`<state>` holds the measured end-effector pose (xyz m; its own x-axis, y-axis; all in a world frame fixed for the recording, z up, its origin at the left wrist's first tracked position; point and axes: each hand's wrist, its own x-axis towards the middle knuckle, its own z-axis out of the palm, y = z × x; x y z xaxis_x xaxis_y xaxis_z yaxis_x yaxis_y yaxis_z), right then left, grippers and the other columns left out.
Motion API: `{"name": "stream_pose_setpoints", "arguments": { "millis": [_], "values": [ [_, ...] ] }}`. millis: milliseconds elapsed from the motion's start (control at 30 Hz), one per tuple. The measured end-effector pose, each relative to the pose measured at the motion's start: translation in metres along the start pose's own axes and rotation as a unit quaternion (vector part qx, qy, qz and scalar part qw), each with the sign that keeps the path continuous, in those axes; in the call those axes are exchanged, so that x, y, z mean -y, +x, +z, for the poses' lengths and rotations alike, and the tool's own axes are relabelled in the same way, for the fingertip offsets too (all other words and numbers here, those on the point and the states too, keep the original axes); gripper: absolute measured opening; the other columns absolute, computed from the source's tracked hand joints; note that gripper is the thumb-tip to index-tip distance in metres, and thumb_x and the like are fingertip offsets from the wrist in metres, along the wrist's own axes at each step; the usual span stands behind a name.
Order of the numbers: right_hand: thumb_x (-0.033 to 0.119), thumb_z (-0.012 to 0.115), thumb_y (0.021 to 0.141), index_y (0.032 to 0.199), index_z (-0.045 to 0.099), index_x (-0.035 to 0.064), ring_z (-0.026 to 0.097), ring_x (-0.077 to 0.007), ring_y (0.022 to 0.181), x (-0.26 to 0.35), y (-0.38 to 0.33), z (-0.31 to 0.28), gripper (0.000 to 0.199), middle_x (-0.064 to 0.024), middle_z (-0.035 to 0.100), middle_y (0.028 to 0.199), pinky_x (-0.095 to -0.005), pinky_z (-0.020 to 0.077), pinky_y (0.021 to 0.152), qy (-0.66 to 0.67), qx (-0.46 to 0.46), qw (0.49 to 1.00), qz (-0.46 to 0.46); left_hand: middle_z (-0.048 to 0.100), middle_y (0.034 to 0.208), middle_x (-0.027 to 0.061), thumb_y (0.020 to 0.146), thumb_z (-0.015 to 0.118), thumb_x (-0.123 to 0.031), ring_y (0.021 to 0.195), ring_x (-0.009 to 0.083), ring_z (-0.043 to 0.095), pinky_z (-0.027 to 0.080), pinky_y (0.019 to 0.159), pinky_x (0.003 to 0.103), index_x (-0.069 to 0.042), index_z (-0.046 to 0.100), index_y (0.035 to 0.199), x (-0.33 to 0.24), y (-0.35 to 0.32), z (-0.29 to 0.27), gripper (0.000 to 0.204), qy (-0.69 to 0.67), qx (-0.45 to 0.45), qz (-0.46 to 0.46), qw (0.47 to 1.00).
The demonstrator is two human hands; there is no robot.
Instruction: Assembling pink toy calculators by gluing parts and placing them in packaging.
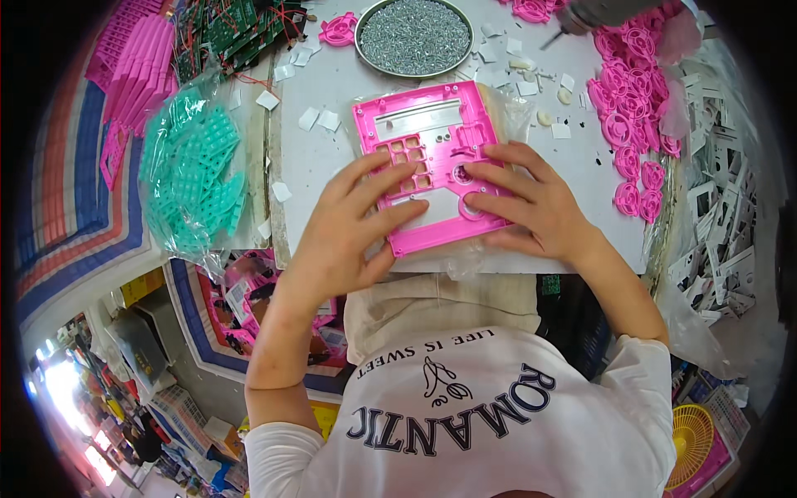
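Note:
In front of me lies a bright pink plastic casing (432,233), a shell with a square grid of openings, round holes and a long slot near its far edge. It is slightly tilted on a pale, plastic-wrapped support. My left hand (347,217) rests on its left side, fingers spread over the grid (404,150) and the thumb at the left edge. Across the right side lie the outstretched fingers of my right hand (535,202), tips by the two round holes. Small metal pieces (442,139) sit near the casing's middle.
A round metal dish (413,37) of small screws stands beyond the casing, beside a dark power tool (606,12). Pink ring parts (631,108) and white frames (722,224) are piled right; bagged teal grids (195,166), pink panels (139,62) and circuit boards (237,33) left.

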<state>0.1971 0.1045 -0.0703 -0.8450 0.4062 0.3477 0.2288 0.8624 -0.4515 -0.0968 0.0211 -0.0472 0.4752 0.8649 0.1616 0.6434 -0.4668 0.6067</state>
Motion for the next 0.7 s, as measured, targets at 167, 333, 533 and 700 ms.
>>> {"name": "stream_pose_setpoints", "arguments": {
  "millis": [167,333,533,700],
  "values": [
    [0.03,0.077,0.077,0.117,0.069,0.0119,0.048,-0.0352,0.133,0.012,0.0,0.0,0.046,-0.0092,0.056,0.142,-0.0486,0.0457,0.105,-0.033,0.038,0.998,0.031,0.054,0.145,0.0147,0.066,0.069,-0.01,0.137,0.0384,0.045,0.038,0.113,0.051,-0.01,0.068,0.123,-0.008,0.007,-0.025,0.057,0.004,0.079,-0.031,0.996],
    [0.025,0.077,0.079,0.111,0.071,0.0106,0.049,-0.0332,0.132,0.014,0.004,-0.003,0.035,-0.0099,0.06,0.136,-0.0454,0.0466,0.105,-0.021,0.027,0.999,0.035,0.057,0.142,0.013,0.076,0.076,-0.021,0.135,0.0346,0.049,0.039,0.111,0.05,-0.007,0.066,0.126,-0.022,0.024,0.003,0.053,0.064,-0.017,-0.005,0.998],
    [0.017,0.071,0.089,0.106,0.073,0.0041,0.069,-0.0249,0.089,-0.047,-0.006,-0.05,0.021,-0.0108,0.073,0.101,-0.0368,0.0541,0.083,0.085,-0.184,0.938,0.282,0.059,0.138,0.0113,0.076,0.079,-0.027,0.132,0.0334,0.051,0.039,0.109,0.049,-0.006,0.067,0.124,-0.015,0.021,0.022,0.053,0.078,-0.001,0.007,0.997],
    [0.025,0.07,0.088,0.098,0.072,0.0034,0.069,-0.0281,0.076,-0.092,0.003,-0.067,0.023,-0.0111,0.073,0.094,-0.0405,0.0544,0.069,-0.153,-0.06,0.906,0.389,0.06,0.136,0.0118,0.077,0.079,-0.027,0.131,0.0331,0.052,0.039,0.109,0.05,-0.005,0.067,0.12,-0.017,0.025,0.021,0.05,0.066,-0.011,0.003,0.998]
  ]
}}
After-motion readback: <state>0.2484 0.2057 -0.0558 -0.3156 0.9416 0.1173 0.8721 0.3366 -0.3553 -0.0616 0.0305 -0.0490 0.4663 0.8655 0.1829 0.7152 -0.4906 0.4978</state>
